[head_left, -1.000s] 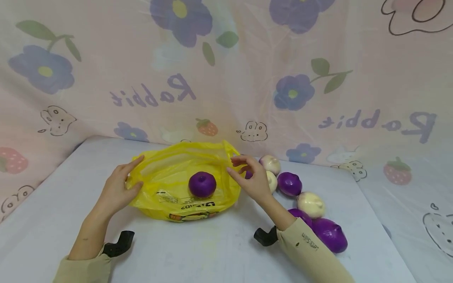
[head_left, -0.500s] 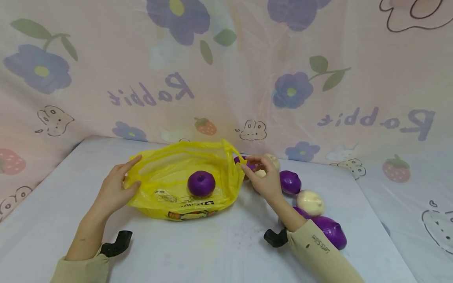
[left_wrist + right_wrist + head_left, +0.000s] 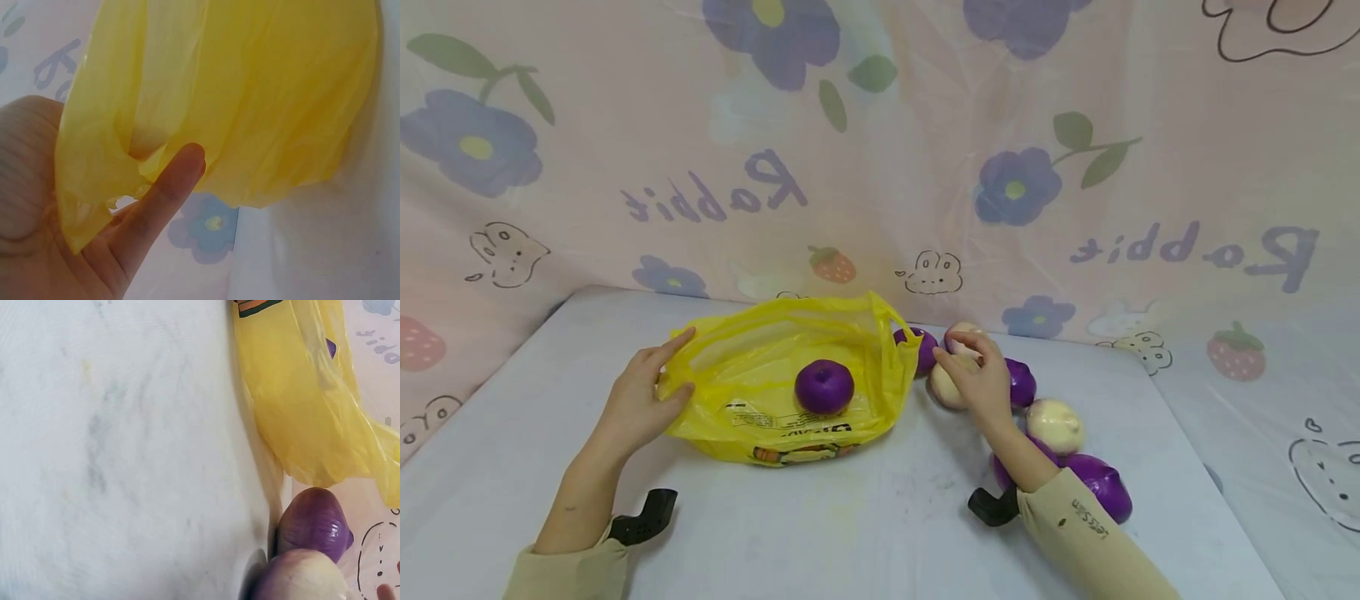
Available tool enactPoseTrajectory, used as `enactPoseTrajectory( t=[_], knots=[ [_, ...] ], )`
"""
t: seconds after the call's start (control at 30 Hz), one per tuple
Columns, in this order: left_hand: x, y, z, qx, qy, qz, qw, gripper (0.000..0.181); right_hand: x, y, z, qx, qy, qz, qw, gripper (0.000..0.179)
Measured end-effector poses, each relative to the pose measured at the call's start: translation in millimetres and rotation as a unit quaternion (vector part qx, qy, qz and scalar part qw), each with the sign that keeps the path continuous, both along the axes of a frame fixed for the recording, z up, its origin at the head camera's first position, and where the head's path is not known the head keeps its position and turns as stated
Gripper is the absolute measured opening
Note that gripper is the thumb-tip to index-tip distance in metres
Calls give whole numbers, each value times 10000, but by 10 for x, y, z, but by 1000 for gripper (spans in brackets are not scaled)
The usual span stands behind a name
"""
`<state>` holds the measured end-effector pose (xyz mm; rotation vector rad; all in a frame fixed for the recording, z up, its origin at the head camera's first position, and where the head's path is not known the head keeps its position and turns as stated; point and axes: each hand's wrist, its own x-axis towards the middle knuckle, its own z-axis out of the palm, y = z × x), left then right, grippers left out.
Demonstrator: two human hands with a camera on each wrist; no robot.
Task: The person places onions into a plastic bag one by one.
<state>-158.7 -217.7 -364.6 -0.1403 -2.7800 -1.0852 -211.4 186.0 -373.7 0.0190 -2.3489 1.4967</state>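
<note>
A yellow plastic bag lies on its side with its mouth spread wide. One glossy purple, onion-shaped vegetable rests inside it. At the bag's left edge is my left hand, thumb and index finger apart and the plastic between them. The left wrist view shows a straight finger against the plastic, with a loose bag corner over the palm. My right hand hovers beside a cream round vegetable, overlapping it in the head view. Its fingers are bent, with a gap to the thumb and nothing held.
Right of the bag, a purple vegetable sits close to its edge. More stand in a line to the right: a purple one, a cream one and a purple one. A patterned cloth hangs behind the white table.
My right hand let go of the bag's right handle and moved right, to the cream vegetable. The left hand stayed at the bag's left edge.
</note>
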Motion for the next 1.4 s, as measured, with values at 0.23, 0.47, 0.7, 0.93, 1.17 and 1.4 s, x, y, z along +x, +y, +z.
enactPoseTrajectory(
  t=[0.23, 0.47, 0.7, 0.93, 1.17, 1.4],
  knots=[
    [6, -6, -2, -3, 24, 12, 10000, 71, 2, 75, -8, 29, -709, -212, 9973, 54],
    [7, -7, -7, -4, 3, 21, 10000, 70, 18, 88, 3, 240, -1132, -109, 9932, 62],
    [24, -17, -8, 30, 92, 49, 9999, 71, 12, 83, 12, 548, -1289, -47, 9901, 65],
    [29, -15, -13, 68, -7, 39, 10000, 71, 48, 151, -42, 873, -1442, 83, 9857, 65],
    [34, -15, -20, 24, 71, 60, 10000, 71, 48, 222, -99, 906, -1538, 172, 9838, 64],
    [31, -13, -27, 28, -1, 71, 10000, 71, 42, 231, -115, 903, -1643, 140, 9822, 64]
  ],
)
